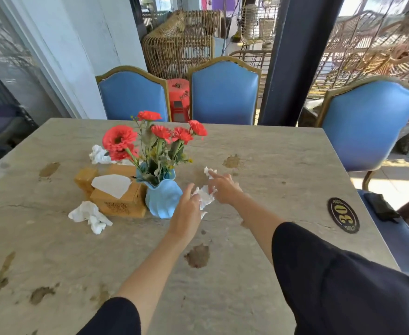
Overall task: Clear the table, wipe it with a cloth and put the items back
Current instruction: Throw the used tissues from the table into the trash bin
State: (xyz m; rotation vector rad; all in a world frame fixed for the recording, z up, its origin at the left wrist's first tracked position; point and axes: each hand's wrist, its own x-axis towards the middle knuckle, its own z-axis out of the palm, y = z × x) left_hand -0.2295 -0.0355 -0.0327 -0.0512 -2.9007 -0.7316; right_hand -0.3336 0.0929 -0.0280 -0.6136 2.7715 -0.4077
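A stained stone table (pixel 283 165) carries a blue vase (pixel 164 201) of red flowers (pixel 120 139) and a wooden tissue box (pixel 123 201) left of it. Crumpled white tissues lie about: one (pixel 90 216) in front of the box, one (pixel 99 154) behind it. Just right of the vase, my left hand (pixel 186 209) holds a crumpled tissue (pixel 204 195). My right hand (pixel 224 187) touches that same tissue, and its forefinger points at a small tissue scrap (pixel 209 170) on the table.
Three blue chairs (pixel 224 93) stand around the far and right sides. An oval number plate "30" (pixel 343 215) lies near the right edge. A dark cloth (pixel 381 206) rests on a chair seat at the right. Brown stains (pixel 197 256) dot the tabletop.
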